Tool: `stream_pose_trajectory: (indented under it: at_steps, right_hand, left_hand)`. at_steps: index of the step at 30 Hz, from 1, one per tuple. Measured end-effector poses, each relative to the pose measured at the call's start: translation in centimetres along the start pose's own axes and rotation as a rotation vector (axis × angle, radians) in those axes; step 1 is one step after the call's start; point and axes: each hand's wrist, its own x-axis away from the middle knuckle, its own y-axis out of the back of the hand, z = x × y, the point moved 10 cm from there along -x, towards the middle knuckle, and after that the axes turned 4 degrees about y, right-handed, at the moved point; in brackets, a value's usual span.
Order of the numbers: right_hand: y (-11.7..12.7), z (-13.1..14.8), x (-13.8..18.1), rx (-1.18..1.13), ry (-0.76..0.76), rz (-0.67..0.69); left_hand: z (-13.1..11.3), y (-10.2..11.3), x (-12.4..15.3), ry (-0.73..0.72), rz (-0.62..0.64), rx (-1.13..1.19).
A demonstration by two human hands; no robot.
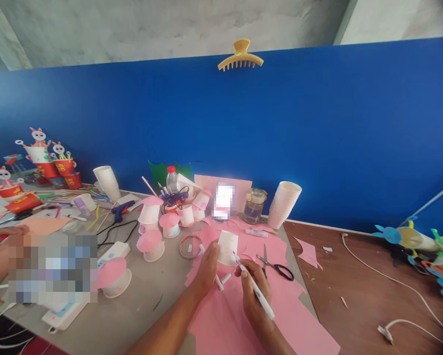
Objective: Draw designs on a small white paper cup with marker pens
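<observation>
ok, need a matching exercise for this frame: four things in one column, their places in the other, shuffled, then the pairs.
Things:
1. small white paper cup
2. white marker pen
3. black-handled scissors
4. yellow plastic hair claw

Places:
A. on top of the blue partition wall
B. held in the left hand
C. lying on the pink paper sheets, right of the hands
D. held in the right hand

Pairs: 1-B, 2-D, 3-C, 4-A

Red cups [60, 167]: yellow marks, too small to read.
Bottle [172, 180]: label unreadable.
Elsewhere: no legible text.
</observation>
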Motion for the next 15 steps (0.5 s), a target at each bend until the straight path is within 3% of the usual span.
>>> stream_pose_trajectory:
  at_steps: [6,15]
  right_hand:
    - [0.1,0.3,-0.1,0.000,0.002,-0.021]
    - [0.6,-1.7,0.4,0.112,-0.016,-0.072]
  left_hand:
    - [1.7,0.5,-0.2,0.044,-0.022,0.056]
    - [1.5,0.4,-0.4,0.069,-0.021,0.060]
